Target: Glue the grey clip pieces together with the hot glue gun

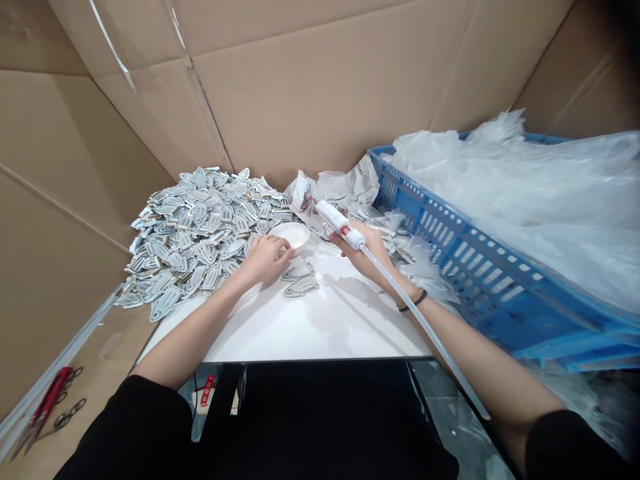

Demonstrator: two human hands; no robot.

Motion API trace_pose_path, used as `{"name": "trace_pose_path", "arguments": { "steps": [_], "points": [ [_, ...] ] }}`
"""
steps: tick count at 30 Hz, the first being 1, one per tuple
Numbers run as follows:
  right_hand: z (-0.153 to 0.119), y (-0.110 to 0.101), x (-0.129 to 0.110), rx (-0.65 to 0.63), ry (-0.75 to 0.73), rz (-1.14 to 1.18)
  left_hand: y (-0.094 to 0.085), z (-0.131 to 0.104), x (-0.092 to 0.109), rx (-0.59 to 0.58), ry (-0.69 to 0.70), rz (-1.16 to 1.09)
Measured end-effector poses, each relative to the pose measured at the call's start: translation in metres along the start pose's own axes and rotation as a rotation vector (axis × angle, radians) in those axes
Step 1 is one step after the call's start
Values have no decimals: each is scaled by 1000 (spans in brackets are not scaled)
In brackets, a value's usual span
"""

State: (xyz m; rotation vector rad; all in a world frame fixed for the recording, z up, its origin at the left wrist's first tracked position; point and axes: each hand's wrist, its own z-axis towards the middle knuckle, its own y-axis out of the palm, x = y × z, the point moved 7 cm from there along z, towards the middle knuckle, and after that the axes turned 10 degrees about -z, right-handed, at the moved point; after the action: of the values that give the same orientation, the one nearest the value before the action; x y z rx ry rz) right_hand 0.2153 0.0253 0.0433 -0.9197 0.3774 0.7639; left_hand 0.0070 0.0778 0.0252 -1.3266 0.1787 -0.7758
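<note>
Loosely curled at a white bowl (pixel 294 233), left hand (pixel 270 257) (grip unclear), right hand (pixel 367 250) raised, gripping white tool (pixel 333 217)

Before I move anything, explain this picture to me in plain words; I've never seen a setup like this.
There is no machine here: these are a person's two bare hands, seen from a camera worn on the head, looking forward and down. It is the only view.

The right hand holds a white tool with a long pale rod running from its back end. The left hand is at the rim of a white bowl; whether its fingers pinch anything is unclear.

On the white table lie a big heap of flat grey pieces and a few loose ones near the bowl. To the right, a blue crate holds clear plastic.
</note>
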Motion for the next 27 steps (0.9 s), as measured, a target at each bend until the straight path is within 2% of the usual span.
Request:
{"name": "trace_pose_path", "arguments": {
  "steps": [2, 4, 11, 16, 20, 27],
  "points": [
    [0, 0, 1, 1, 1, -5, 6, -1, -6, -21, -7, -65],
    [0, 0, 3, 4, 6, -10, 7, -2, -9, 12, 10, -115],
    [1, -1, 3, 10, -2, -26, -3, -2, -14, 130, 65, -162],
    [0, 1, 0, -18, 7, -56, 5, -4, -9, 60, 78, -174],
    [0, 2, -1, -29, 0, -59, 11, -6, -7, 24, 79, -97],
    [0, 2, 0, -25, 12, -61, 2, -11, -2, 148, 125, 47]
  ]
}}
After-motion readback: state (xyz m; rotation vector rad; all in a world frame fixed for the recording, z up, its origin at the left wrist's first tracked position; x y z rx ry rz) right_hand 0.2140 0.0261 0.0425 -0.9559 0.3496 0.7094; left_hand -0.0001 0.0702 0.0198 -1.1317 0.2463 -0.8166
